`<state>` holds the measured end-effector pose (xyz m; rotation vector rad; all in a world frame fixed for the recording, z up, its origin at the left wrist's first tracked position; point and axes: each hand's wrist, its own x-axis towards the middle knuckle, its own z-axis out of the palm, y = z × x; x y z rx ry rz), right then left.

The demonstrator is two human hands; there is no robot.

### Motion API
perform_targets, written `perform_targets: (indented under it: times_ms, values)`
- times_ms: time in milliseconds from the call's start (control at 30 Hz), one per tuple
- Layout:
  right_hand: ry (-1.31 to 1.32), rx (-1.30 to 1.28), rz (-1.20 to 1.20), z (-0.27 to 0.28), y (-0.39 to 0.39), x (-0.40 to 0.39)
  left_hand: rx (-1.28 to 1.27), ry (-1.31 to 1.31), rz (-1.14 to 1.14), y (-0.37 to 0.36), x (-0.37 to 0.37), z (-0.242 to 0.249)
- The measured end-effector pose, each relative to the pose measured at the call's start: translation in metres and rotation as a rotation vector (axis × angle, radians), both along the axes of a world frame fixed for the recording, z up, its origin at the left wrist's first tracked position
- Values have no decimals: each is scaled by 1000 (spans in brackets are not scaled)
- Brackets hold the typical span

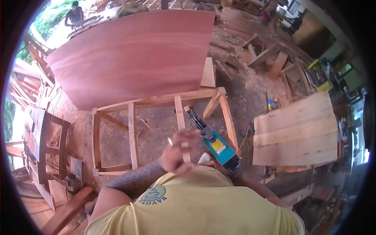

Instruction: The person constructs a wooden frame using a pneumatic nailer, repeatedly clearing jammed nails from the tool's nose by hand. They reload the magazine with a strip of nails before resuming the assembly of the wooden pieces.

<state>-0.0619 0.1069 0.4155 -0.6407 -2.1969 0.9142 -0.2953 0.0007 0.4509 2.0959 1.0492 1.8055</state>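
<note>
A teal nail gun [226, 156] with a yellow label and a long black front part lies tilted in front of my chest. My right hand [220, 167] grips it from beneath, most of the fingers hidden behind its body. Left of the tool is my left hand [172, 156], somewhat blurred, a ring on one finger. Its thumb and fingers are apart, with a wooden strip showing in the gap. The fingertips come close to the tool's grey middle part; whether they touch cannot be made out. Beyond both hands stands a wooden frame [134, 137] with several crossbars.
A large reddish plywood sheet [133, 55] leans at the frame's far side. Pale boards [295, 131] lie to the right. A dark wooden frame [53, 150] stands left. One person [74, 15] is at the back left, another [270, 13] at the back right. Sawdust and scraps cover the floor.
</note>
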Motion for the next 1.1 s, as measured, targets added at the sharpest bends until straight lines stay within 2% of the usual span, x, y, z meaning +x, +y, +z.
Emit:
perform_targets:
  times_ms: [33,100,133,233,300,333,367,567,667,700,767,900,967,1033,1100]
  values:
    - [2,3,0,1,-1,-1,-43,-196,68,4,0,-25]
    - [47,-183,-75,10,-12,1,-441,-441,140,12,-5,-25]
    - [48,-196,-89,7,-14,3,-635,-562,177,18,-7,-24]
    - [77,-303,-130,-11,-19,6,-751,-824,-105,44,0,-63]
    - [56,-303,-130,-4,-23,5,-710,-774,-242,46,6,-42]
    - [11,-225,-120,8,-24,6,-686,-749,-308,48,7,-32]
    - [-33,-149,-110,20,-26,6,-670,-753,-337,51,7,-30]
    - [-98,-171,-94,25,-27,18,-741,-815,-444,59,10,-3]
    - [-15,-118,-155,29,-27,12,-518,-470,-229,54,26,-6]
    - [14,-123,-175,30,-27,9,-544,-385,-193,53,27,-6]
    - [29,-226,-194,30,-28,6,-639,-569,-194,47,35,-2]
    - [19,-50,-161,34,-27,6,-747,-929,-313,52,27,-2]
    - [36,-65,-164,29,-28,7,-800,-885,-236,47,26,11]
    - [26,59,-97,29,-24,8,-800,-915,-241,46,24,16]
    - [21,107,-71,29,-23,10,-747,-1019,-333,48,20,8]
